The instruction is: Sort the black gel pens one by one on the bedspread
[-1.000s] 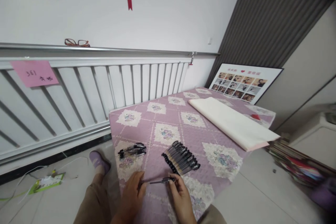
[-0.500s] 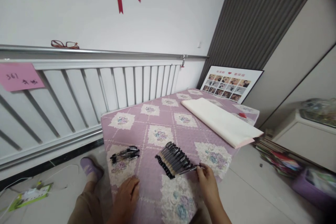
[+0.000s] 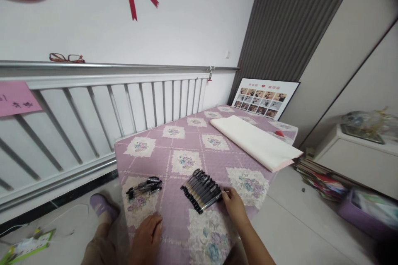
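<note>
A row of several black pens (image 3: 201, 188) lies side by side on the purple quilted tablecloth (image 3: 174, 153). My right hand (image 3: 235, 206) is at the row's right end, with fingertips pinched on the cap end of the nearest pen. My left hand (image 3: 148, 232) rests on the cloth near the front edge, fingers loosely spread and holding nothing. A smaller loose pile of black pens (image 3: 144, 185) lies above it, to the left of the row.
A folded cream cloth (image 3: 252, 141) lies across the far right of the table, in front of a photo board (image 3: 265, 99) leaning on the wall. A white radiator (image 3: 93, 107) with red glasses (image 3: 66, 57) on top runs behind. My slippered foot (image 3: 102, 209) is on the floor at the left.
My right hand carried one pen from the front of the table to the row's right end and set it against the row. My left hand let go and stayed on the cloth.
</note>
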`<state>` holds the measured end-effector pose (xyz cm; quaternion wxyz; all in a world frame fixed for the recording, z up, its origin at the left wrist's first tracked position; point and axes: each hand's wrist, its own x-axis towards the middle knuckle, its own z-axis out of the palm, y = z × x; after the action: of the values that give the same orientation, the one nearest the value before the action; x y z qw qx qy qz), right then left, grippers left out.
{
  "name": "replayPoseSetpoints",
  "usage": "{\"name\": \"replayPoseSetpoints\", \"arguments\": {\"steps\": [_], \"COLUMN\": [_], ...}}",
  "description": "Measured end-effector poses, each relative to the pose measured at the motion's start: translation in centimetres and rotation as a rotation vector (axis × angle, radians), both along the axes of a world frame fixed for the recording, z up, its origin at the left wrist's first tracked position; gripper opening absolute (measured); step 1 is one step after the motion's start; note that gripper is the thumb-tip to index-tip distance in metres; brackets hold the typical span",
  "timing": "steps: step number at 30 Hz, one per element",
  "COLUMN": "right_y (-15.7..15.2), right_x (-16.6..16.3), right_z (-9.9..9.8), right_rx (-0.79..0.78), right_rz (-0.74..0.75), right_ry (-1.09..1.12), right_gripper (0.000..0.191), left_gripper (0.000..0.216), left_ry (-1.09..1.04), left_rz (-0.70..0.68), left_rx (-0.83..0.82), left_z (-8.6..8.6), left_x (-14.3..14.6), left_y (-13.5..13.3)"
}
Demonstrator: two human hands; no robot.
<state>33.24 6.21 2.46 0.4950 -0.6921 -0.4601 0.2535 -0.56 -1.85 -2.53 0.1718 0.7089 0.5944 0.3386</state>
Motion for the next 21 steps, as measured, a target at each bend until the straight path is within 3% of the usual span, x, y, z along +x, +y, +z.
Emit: {"name": "replayPoseSetpoints", "arguments": {"steps": [14, 18, 21], "right_y": [-1.6, -1.9, -1.7], "right_x": [0.4, -0.1, -0.3], "right_z": [-1.5, -2.0, -2.1], "right_rx": [0.068, 0.071, 0.071], "right_rz": [-0.058, -0.09, -0.102], "right_ry": [-0.082, -0.127, -0.158], "right_gripper": [0.028, 0.028, 0.027], "left_gripper": [0.03, 0.023, 0.025], "left_ry": [0.114, 0.203, 0.24], "left_rz": [-0.015, -0.116, -0.203], "left_rx": [0.043, 0.048, 0.049], "left_z": [-0.1, 0.7, 1.3], "left_x": [-0.3, 0.5, 2.7], "left_y": [0.1, 0.2, 0.1]}}
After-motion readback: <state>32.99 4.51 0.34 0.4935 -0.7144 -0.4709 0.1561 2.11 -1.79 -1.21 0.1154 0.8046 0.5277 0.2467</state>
